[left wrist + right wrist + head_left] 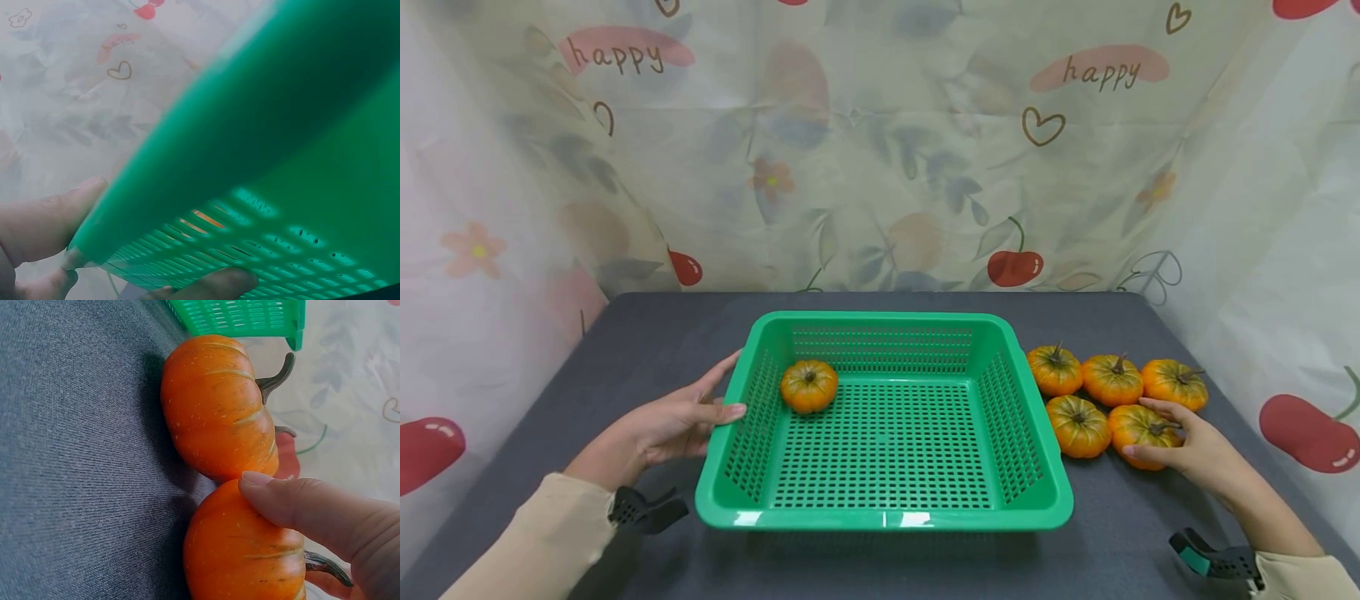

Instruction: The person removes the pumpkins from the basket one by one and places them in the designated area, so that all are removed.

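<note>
A green plastic basket (883, 521) with slotted walls stands in the middle of the table. One small orange pumpkin (808, 387) sits inside it, near the left wall. My left hand (673, 425) grips the basket's left rim, thumb over the top and fingers against the outer wall (219, 284). To the right of the basket, my right hand (1187, 442) holds the front right pumpkin (1138, 429), thumb on its near side and fingers over its far side. In the right wrist view that pumpkin (244, 556) rests on the cloth, its stem beside the thumb.
Several more pumpkins (1112, 380) cluster right of the basket, one front pumpkin (1078, 427) between the held one and the basket wall. A dark grey cloth (647, 350) covers the table. Printed curtains (880, 167) hang behind and on both sides.
</note>
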Demonstrator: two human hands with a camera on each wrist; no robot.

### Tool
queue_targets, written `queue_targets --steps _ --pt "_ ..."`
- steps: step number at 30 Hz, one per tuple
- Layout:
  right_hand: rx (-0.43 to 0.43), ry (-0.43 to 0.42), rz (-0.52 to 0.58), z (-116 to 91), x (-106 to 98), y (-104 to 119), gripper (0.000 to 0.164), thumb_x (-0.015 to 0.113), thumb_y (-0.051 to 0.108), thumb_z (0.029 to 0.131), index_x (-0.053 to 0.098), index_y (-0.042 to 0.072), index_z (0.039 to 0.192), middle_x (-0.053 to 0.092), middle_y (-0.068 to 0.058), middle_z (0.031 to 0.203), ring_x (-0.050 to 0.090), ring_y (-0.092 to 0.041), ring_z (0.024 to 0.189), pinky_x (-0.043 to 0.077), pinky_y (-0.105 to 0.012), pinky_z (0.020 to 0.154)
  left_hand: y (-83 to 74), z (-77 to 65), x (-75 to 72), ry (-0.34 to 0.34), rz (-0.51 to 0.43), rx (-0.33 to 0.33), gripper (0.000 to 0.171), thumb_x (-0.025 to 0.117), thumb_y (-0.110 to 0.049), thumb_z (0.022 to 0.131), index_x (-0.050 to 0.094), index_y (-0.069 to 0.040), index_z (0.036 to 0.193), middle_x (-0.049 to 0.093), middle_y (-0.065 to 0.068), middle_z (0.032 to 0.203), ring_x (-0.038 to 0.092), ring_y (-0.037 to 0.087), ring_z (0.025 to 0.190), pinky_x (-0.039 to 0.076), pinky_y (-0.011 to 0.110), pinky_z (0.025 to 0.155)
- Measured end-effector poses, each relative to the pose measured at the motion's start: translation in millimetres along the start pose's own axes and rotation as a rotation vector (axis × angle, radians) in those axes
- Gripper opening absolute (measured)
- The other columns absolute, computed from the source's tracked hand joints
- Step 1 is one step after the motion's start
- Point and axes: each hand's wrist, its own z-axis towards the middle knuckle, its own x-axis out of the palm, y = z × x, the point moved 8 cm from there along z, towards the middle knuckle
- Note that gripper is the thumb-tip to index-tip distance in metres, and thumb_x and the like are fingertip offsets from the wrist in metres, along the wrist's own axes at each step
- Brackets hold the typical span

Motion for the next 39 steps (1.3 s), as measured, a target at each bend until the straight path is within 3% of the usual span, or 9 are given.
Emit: queue_targets --steps 19,33,39 --pt "0.004 0.023 0.0 -0.1 0.0 1.2 0.096 0.069 0.043 0.088 0.014 0.0 0.153 0.014 -0.045 0.145 0.026 -0.059 0.123 0.033 -0.072 0.09 0.6 -0.3 -0.2 -0.007 0.007 -0.003 0.093 0.054 -0.012 0.1 -0.017 -0.045 0.15 0.005 0.033 0.156 0.058 0.04 0.117 0.049 0.061 0.092" --pt "-0.007 0.021 0.008 0.5 -0.8 0.8 0.096 0.07 0.041 0.088 0.013 -0.002 0.153 0.015 -0.044 0.146 0.027 -0.057 0.122 0.035 -0.069 0.09 0.2 -0.5 0.3 -0.006 0.007 -0.004 0.093 0.054 -0.012 0.1 -0.017 -0.045 0.15 0.005 0.033 0.156 0.058 0.04 0.118 0.049 0.061 0.092" --pt "-0.03 0.011 0.004 0.4 -5.0 4.8 0.095 0.07 0.04 0.088 0.014 -0.005 0.152 0.022 -0.042 0.145 0.028 -0.057 0.125 0.036 -0.069 0.092 0.3 -0.6 -0.7 -0.014 0.003 -0.009 0.093 0.054 -0.012 0.1 -0.017 -0.046 0.15 0.005 0.033 0.156 0.058 0.04 0.118 0.049 0.06 0.092"
